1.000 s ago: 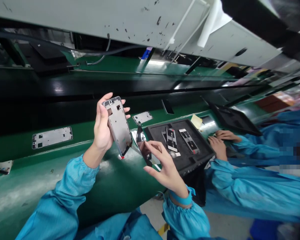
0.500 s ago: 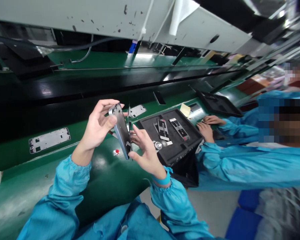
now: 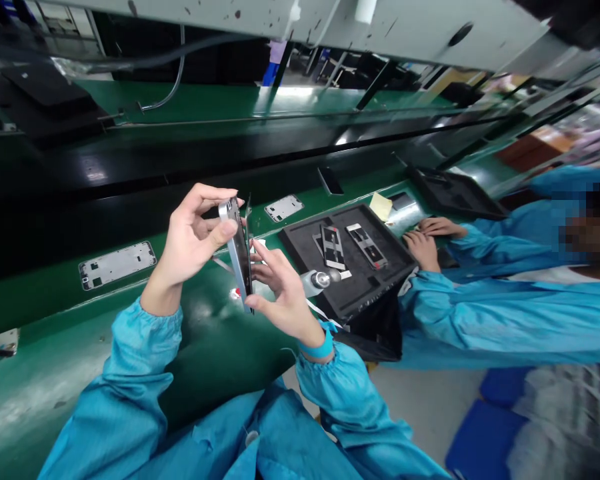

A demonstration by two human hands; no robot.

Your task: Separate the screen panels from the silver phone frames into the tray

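My left hand (image 3: 190, 237) grips a bluish-silver phone frame (image 3: 239, 260) by its upper end, thumb on the near face and fingers behind. The frame stands on edge, tilted, above the green bench. Close against its right side is a thin dark panel (image 3: 247, 230), seen nearly edge-on. My right hand (image 3: 285, 297) closes around the lower part of this panel, its thumb at the bottom edge of the phone. Its other fingers are partly hidden behind the panel. Below the phone, a small red-and-white spot (image 3: 236, 293) shows on the bench.
Silver phone plates (image 3: 117, 265) lie along the bench ledge. Right of my hands is a black foam tray (image 3: 305, 233) with phones (image 3: 366, 245) on it, beside a clear bottle (image 3: 316, 281). A co-worker's hands (image 3: 425, 247) are beyond the tray. A dark phone (image 3: 330, 181) lies further back.
The dark panel has come closer to the phone frame, narrowing the gap between them. My right hand has moved slightly left and up. The view has shifted a little.
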